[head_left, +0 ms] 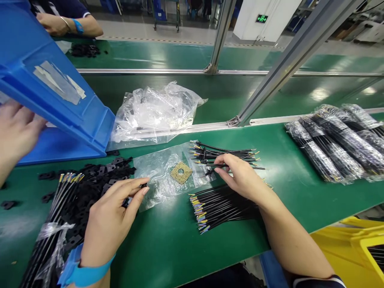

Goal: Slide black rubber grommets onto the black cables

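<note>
My left hand, with a blue wristband, pinches a small black part between thumb and fingertips. Over the upper group of black cables, my right hand is closed on a black cable. A second group of cables with yellow and blue ends lies just below, near my right forearm. Between my hands, a tan square piece with a round hole rests on a flat clear bag. Loose black parts are piled left of my left hand, beside a tied cable bundle.
A tilted blue bin stands at the left, with another person's hand at it. Crumpled plastic lies by the metal rail. Wrapped cable bundles are at the right, a yellow bin below. Another person's arm is across the bench.
</note>
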A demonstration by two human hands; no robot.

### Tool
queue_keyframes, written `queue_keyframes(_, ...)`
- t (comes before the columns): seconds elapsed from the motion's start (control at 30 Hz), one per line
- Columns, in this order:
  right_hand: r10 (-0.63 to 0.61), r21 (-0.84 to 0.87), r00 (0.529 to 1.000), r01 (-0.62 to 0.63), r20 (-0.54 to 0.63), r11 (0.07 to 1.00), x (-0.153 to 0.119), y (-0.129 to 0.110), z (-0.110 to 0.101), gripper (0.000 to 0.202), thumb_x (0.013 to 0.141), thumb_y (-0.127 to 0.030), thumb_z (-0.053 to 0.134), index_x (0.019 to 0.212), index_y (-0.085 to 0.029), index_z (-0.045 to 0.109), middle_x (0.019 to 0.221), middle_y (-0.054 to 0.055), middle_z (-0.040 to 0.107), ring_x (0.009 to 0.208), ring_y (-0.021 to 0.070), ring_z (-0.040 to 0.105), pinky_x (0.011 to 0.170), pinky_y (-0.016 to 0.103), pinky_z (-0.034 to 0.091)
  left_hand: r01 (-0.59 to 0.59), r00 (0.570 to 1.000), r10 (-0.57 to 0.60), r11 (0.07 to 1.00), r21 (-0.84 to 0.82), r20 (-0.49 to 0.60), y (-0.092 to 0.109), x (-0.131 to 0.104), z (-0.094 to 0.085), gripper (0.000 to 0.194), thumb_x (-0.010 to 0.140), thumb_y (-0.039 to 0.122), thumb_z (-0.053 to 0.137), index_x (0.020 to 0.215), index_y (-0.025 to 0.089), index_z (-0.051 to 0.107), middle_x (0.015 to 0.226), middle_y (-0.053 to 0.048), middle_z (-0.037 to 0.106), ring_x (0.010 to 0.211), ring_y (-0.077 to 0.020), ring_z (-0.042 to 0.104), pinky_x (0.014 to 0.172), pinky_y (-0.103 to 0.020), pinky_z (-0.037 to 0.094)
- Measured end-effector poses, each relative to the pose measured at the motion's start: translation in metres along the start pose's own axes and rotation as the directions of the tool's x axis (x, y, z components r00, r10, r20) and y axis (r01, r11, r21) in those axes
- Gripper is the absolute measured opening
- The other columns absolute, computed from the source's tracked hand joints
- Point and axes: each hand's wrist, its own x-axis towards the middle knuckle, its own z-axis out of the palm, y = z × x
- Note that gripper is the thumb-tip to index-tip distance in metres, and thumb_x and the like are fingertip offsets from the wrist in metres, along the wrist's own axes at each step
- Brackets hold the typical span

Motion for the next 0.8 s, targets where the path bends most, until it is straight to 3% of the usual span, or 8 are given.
queue_keyframes(0.13,0.167,-0.324,0.976,-0.114,0.139,0.939,0.001,0.011,0.0,0.015,0.096,-0.017,0.071,0.11,-0.022,0.073,0.092,0.003,0.072,0.083,0.0189,0.071,0.072,0.028,0.052,-0.006,1.0,0.007,1.0,0.017,-0.013,0.001,0.0,-0.001,0.033,0.1,0.054,0.059,0.11,0.029,0.078,0.112,-0.004,0.08,0.082,-0.0204,0.079,0.071,-0.028,0.06)
queue_keyframes(0.2,0.221,-0.404,0.962,-0.141,0.158,0.904,0.002,0.01,0.001,0.012,0.094,-0.016,0.072,0.104,-0.022,0.076,0.091,0.003,0.072,0.085,0.0191,0.071,0.068,0.027,0.049,0.005,1.0,-0.004,1.0,0.024,-0.02,0.002,0.0,-0.001,0.034,0.099,0.055,0.059,0.106,0.028,0.078,0.111,-0.004,0.08,0.079,-0.0201,0.078,0.07,-0.028,0.059)
queue_keyframes(0.47,0.212,-0.474,0.966,-0.118,0.149,0.873,0.003,-0.002,0.001,0.018,0.095,-0.011,0.068,0.084,-0.024,0.074,0.084,0.003,0.071,0.088,0.0182,0.068,0.065,0.026,0.043,0.021,1.0,-0.021,0.999,0.024,-0.019,0.001,0.0,0.0,0.034,0.097,0.058,0.059,0.1,0.03,0.079,0.107,-0.003,0.08,0.07,-0.0191,0.075,0.06,-0.029,0.056)
queue_keyframes(0.67,0.246,-0.484,0.969,-0.199,0.035,0.852,0.016,0.013,0.016,0.012,0.096,-0.015,0.071,0.104,-0.023,0.072,0.096,0.005,0.076,0.095,0.0221,0.07,0.071,0.028,0.046,0.014,1.0,-0.013,0.998,0.059,-0.009,0.001,0.0,0.0,0.035,0.099,0.058,0.058,0.101,0.03,0.078,0.107,-0.003,0.08,0.07,-0.019,0.075,0.066,-0.03,0.058)
queue_keyframes(0.8,0.187,-0.456,0.982,-0.161,0.013,0.875,0.01,0.002,0.014,0.022,0.095,-0.026,0.077,0.115,-0.022,0.067,0.101,0.007,0.076,0.093,0.0242,0.069,0.076,0.031,0.05,-0.004,1.0,0.004,0.999,0.047,-0.008,0.0,-0.001,0.001,0.037,0.099,0.059,0.058,0.102,0.028,0.078,0.107,-0.003,0.08,0.07,-0.0182,0.075,0.068,-0.029,0.06)
